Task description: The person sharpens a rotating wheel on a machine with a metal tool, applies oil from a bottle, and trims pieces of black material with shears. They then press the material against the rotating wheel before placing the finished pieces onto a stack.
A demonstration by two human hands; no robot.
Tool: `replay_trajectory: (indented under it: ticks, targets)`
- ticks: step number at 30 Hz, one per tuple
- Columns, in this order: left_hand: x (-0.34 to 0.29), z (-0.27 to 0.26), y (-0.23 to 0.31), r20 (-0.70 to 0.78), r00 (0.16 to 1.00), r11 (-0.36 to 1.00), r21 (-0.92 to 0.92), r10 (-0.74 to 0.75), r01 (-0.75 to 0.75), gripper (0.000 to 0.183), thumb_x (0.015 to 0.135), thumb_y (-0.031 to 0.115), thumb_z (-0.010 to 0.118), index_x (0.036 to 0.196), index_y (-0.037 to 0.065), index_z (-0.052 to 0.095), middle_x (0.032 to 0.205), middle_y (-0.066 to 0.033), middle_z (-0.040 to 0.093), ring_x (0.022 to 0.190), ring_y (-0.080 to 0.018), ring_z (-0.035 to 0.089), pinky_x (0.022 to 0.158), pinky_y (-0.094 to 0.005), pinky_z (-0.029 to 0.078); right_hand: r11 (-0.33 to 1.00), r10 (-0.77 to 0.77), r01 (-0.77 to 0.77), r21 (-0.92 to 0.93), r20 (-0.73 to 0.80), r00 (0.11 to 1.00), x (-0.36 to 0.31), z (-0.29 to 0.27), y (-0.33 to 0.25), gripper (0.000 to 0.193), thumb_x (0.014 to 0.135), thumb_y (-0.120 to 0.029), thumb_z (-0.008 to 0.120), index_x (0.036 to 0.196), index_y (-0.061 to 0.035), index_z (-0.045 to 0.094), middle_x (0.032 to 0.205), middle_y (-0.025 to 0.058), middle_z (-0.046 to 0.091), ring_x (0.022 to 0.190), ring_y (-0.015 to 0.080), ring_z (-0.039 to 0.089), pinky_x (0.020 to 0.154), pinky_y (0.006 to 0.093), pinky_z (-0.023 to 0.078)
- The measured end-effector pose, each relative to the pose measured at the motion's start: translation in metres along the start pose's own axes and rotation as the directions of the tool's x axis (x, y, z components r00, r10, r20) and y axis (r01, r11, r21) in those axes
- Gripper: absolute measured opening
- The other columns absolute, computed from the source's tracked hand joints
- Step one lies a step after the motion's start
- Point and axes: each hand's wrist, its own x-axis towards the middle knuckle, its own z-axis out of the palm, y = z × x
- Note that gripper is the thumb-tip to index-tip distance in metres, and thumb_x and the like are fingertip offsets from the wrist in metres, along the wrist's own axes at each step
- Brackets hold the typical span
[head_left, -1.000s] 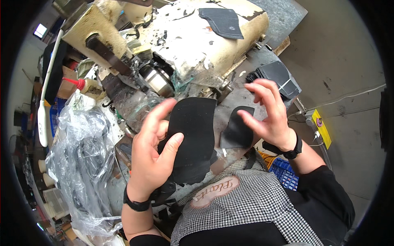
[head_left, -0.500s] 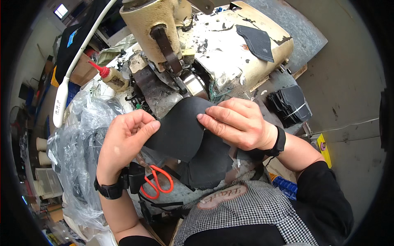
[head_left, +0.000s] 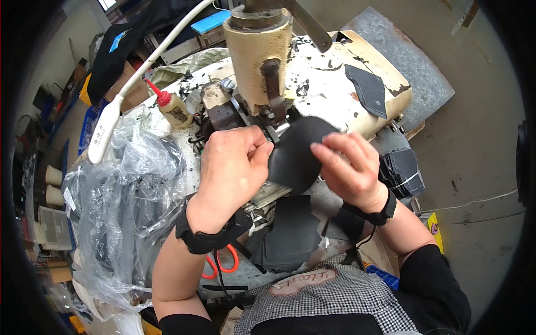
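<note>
A thin black leather-like piece (head_left: 298, 153) with a rounded outline lies under the front of the cream machine's upright head (head_left: 254, 61). My left hand (head_left: 231, 167) pinches its left edge between thumb and curled fingers, close to the machine's metal foot. At the opposite edge, my right hand (head_left: 352, 170) grips the piece between thumb and fingertips, slightly blurred. A stack of similar black pieces (head_left: 287, 234) rests on the table below my hands. Orange-handled scissors (head_left: 229, 259) lie partly hidden behind my left forearm.
A small bottle with a red nozzle (head_left: 170, 106) stands left of the machine, near a white lamp arm (head_left: 106, 131). Clear plastic bags (head_left: 128, 206) cover the left side. A single black piece (head_left: 365, 89) sits on the scrap-strewn machine bed; a tied bundle (head_left: 402, 170) is at right.
Both hands have carried the black piece forward and to the right, bringing it under the machine head. My left hand now sits beside the metal foot. The stack below is more exposed.
</note>
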Motion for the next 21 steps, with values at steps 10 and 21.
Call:
replay_trajectory:
  ticks: [10, 21]
  targets:
    - [-0.030, -0.003, 0.027, 0.093, 0.994, 0.997, -0.049, -0.058, 0.063, 0.012, 0.083, 0.008, 0.065, 0.075, 0.000, 0.060, 0.060, -0.0122, 0.056, 0.050, -0.0247, 0.054, 0.050, -0.0331, 0.041, 0.565, 0.677, -0.639, 0.522, 0.150, 0.720, 0.019, -0.055, 0.076, 0.008, 0.085, -0.003, 0.065, 0.092, -0.0006, 0.066, 0.077, -0.0003, 0.064, 0.065, 0.0061, 0.055, 0.059, 0.0203, 0.044]
    - [-0.079, 0.082, 0.043, 0.559, 0.785, 0.941, 0.022, 0.267, -0.337, 0.029, 0.075, 0.022, 0.073, 0.098, 0.006, 0.063, 0.094, -0.0091, 0.058, 0.097, -0.0269, 0.055, 0.083, -0.0365, 0.046, -0.029, 0.800, -0.817, 0.575, 0.503, 0.326, -0.008, -0.065, 0.153, 0.008, 0.085, -0.013, 0.070, 0.088, -0.0059, 0.069, 0.062, -0.0059, 0.054, 0.047, 0.0014, 0.040, 0.044, 0.0170, 0.030]
